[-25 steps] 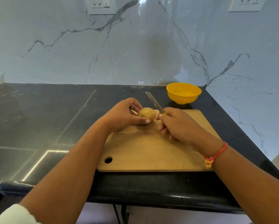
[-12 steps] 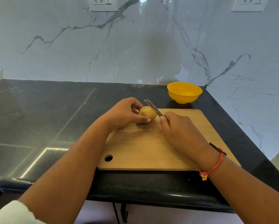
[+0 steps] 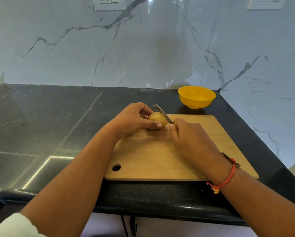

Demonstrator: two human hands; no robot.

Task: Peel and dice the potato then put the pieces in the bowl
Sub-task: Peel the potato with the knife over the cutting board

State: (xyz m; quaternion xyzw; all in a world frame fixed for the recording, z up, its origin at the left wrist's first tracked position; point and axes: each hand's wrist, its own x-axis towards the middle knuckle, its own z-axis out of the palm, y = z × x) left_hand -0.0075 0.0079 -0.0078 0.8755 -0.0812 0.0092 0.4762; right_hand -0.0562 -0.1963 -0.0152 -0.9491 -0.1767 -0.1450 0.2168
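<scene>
Left hand: the left hand grips a small potato, thumb along its near side and fingers curled over the far side, holding it at the far edge of the cutting board.
Right hand: the right hand is clenched round the handle of a knife; the handle is almost wholly hidden in the fist, so its form cannot be told.
Knife: the blade runs up and away from the fist, slanting to the left, and lies against the right side of the potato, its tip just beyond the left hand's fingers.
Potato: brown skin shows on the visible part, just left of the fist and between the two hands.
Cutting board: the wooden cutting board lies under both hands on a black counter, a round hole at its near left corner.
Bowl: a yellow bowl stands on the counter beyond the knife hand, apart from the board, near the marble wall.
Wrist: a red thread circles the right wrist.
</scene>
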